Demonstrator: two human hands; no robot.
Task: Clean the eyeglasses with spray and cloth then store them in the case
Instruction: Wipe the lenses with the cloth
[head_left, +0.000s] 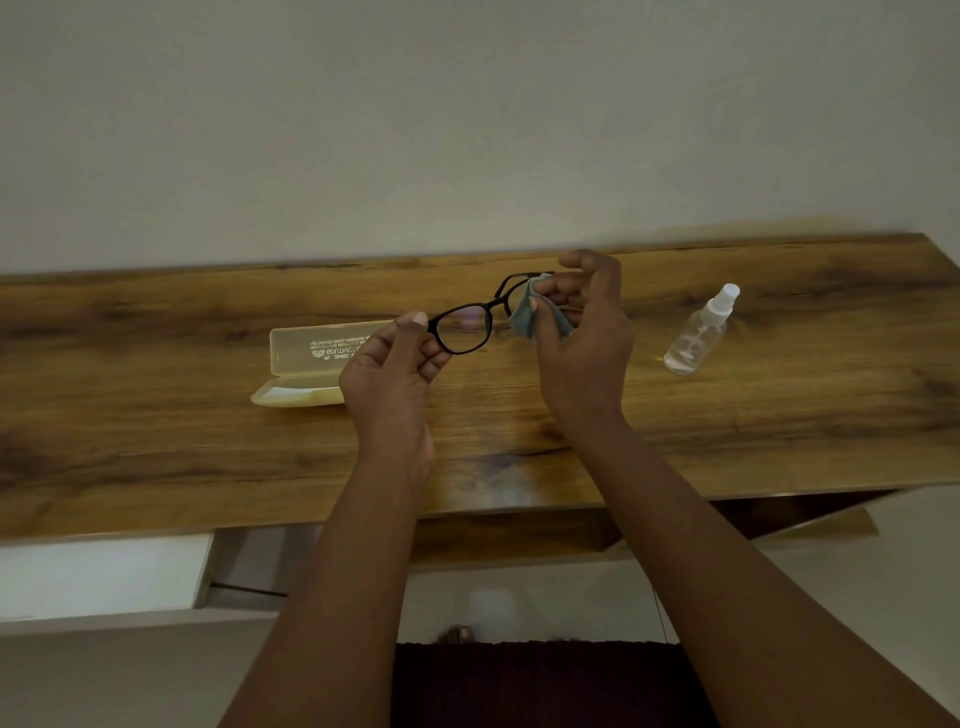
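Note:
Black-framed eyeglasses are held above the wooden table. My left hand pinches the left end of the frame between thumb and fingers. My right hand pinches a small blue-grey cloth folded over the right lens, which the cloth mostly hides. A pale yellow glasses case lies open on the table behind my left hand, its lid standing up with printed text. A clear spray bottle with a white nozzle stands to the right of my right hand.
The table backs onto a plain wall. Under its front edge are a white drawer unit at the left and a dark opening at the right. A dark cloth surface lies below, between my forearms.

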